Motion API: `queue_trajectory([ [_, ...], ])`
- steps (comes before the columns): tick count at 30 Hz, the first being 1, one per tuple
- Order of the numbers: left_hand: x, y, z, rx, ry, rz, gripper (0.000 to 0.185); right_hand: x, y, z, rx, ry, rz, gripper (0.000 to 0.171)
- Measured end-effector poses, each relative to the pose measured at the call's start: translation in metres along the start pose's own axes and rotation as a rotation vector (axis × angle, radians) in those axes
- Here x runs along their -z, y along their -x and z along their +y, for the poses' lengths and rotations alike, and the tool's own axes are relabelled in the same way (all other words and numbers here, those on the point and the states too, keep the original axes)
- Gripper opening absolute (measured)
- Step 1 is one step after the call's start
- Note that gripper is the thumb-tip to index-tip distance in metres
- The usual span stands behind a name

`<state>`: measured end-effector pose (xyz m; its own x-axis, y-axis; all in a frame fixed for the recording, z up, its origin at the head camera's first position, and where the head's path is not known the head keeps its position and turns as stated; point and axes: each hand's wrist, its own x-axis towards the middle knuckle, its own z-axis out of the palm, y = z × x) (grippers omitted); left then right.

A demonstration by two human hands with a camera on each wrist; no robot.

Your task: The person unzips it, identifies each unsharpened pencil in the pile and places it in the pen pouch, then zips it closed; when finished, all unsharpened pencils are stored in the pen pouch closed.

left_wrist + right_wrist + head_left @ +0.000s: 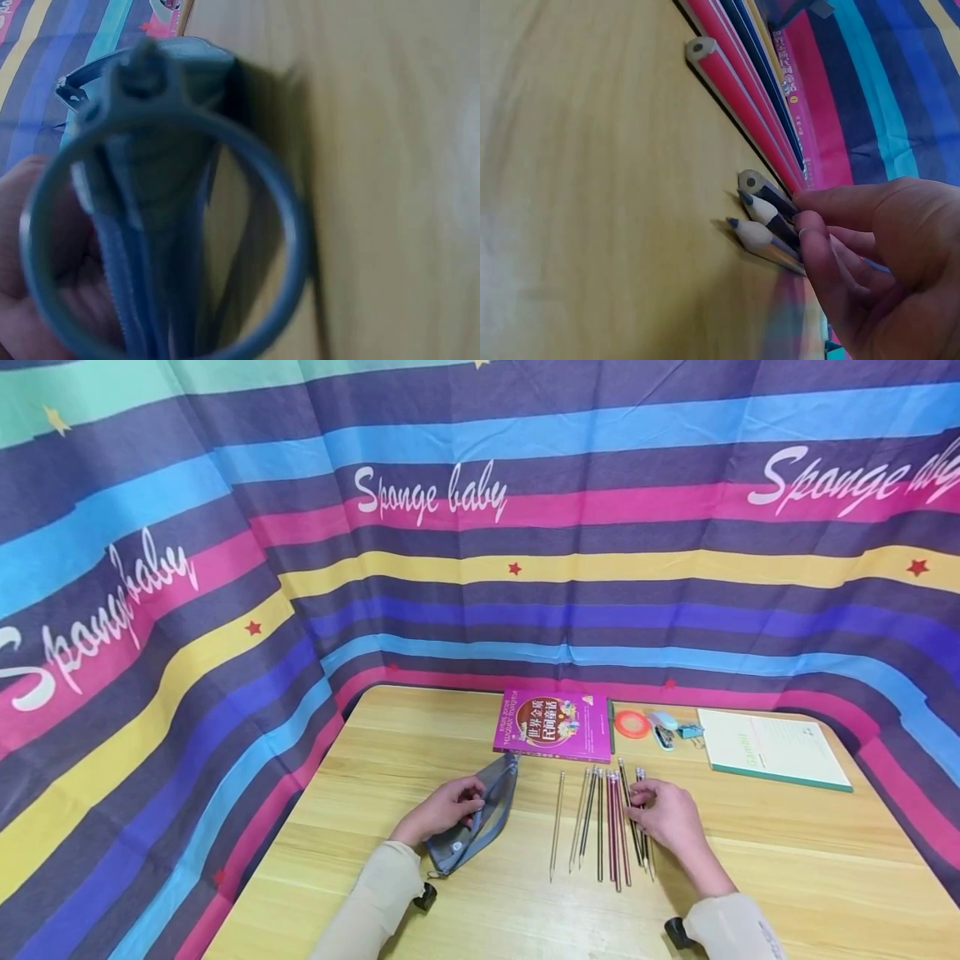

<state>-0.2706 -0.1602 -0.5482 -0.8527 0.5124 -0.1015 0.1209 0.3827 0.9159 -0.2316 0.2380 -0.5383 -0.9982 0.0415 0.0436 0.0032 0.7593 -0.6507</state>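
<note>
A grey-blue zippered pencil case (501,820) stands tilted on the table, its zip side parted. My left hand (444,810) grips its upper edge with curled fingers. In the left wrist view a large zipper-pull ring (294,225) looms in front of the case. My right hand (670,817) is at the right end of a spread row of pencils (612,827). Thumb and fingers pinch a few dark and wooden pencils (756,234) there, their sharpened tips toward me. Red pencils (742,105), with blunt ends, lie just left of that hand.
Behind the pencils lies a purple book (592,727). To its right are an orange ring of tape (632,712), a small light-blue stapler (663,739), a blue binder clip (688,732) and a pale green notebook (780,752). A striped cloth (600,610) hangs round the table's back.
</note>
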Motion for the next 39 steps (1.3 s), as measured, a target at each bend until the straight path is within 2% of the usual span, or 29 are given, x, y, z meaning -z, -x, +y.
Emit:
queue_trajectory([
  [6,-0.002,0.001,0.0,0.015,0.002,0.017,0.015,-0.001,-0.002,-0.003,0.013,0.032,-0.005,0.048],
  [15,-0.003,0.001,-0.002,0.012,0.001,0.035,0.012,-0.007,0.0,-0.005,0.099,0.079,0.022,0.048],
  [22,-0.004,0.0,0.0,0.011,-0.003,0.047,0.013,-0.006,0.0,-0.008,0.083,0.085,-0.011,0.049],
  [31,-0.015,-0.001,0.008,-0.069,-0.06,0.136,0.009,-0.005,-0.003,-0.012,0.035,0.055,-0.08,0.057],
  [36,-0.017,-0.003,0.011,-0.065,0.005,0.176,0.011,-0.005,-0.006,-0.012,0.022,0.061,-0.096,0.06],
  [39,-0.017,-0.003,0.011,-0.067,0.069,0.2,0.019,-0.005,-0.007,-0.012,0.01,0.061,-0.103,0.061],
])
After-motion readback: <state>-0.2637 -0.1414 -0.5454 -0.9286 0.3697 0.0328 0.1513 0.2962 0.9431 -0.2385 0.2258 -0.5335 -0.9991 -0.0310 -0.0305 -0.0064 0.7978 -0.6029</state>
